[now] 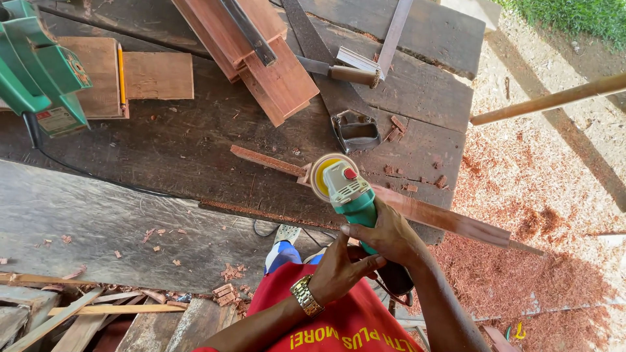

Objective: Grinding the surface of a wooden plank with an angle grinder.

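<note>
A dark, weathered workbench (163, 150) fills most of the view, with reddish sawdust (541, 195) spread over the ground to its right. On the bench's far side lies a stack of reddish-brown boards (261, 58), and at the left a green power tool (36, 65) rests beside a pale wood block (156, 75); a rectangular label in red and white sits low on that tool's body. A yellow pencil (121, 72) lies along the block's edge. A hand saw (326, 72) lies across the bench near its right end, handle toward the viewer. A long, narrow strip of reddish wood (430, 214) runs diagonally over the bench's near right corner and overhangs it. Directly above that strip is a green angle grinder (345, 192), disc end pointing away, with a yellowish disc guard, a pale gear head and a small red button on top. The right hand (391, 234) is wrapped firmly around the grinder's green body. The left hand (339, 267), wearing a gold wristwatch (304, 294), is closed on the grinder's rear end just behind the right hand. Small wood chips are scattered about the saw handle and strip.
</note>
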